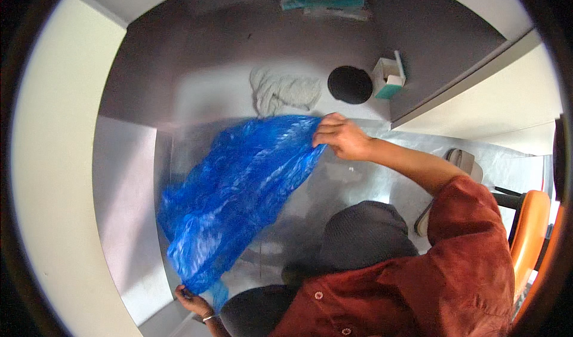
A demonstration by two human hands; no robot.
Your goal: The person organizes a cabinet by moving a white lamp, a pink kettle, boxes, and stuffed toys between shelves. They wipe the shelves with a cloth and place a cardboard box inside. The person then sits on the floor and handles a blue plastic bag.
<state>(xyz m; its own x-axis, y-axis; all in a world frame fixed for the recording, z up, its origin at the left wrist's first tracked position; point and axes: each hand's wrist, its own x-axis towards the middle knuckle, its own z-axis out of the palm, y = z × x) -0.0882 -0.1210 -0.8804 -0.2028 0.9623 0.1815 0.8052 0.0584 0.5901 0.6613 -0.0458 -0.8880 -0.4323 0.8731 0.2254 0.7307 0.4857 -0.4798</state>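
A large blue plastic bag (241, 189), thin and crinkled, is stretched slantwise in front of me. At its upper right end, my right hand (342, 135) grips the edge with curled fingers. My left hand (192, 300), with a light band at the wrist, pinches the lower left end. A thin, paler blue piece of the plastic (218, 294) hangs beside the left hand. The bag hides part of the grey floor beneath it, and whether its mouth is spread cannot be made out.
Beyond the bag lie a crumpled grey cloth (286, 88), a round black object (350, 84) and an opened small carton (388, 78). Teal packages (324, 2) rest farther back. Pale panels (58, 158) flank both sides. An orange chair part (530, 238) and shoes (465, 163) are at right.
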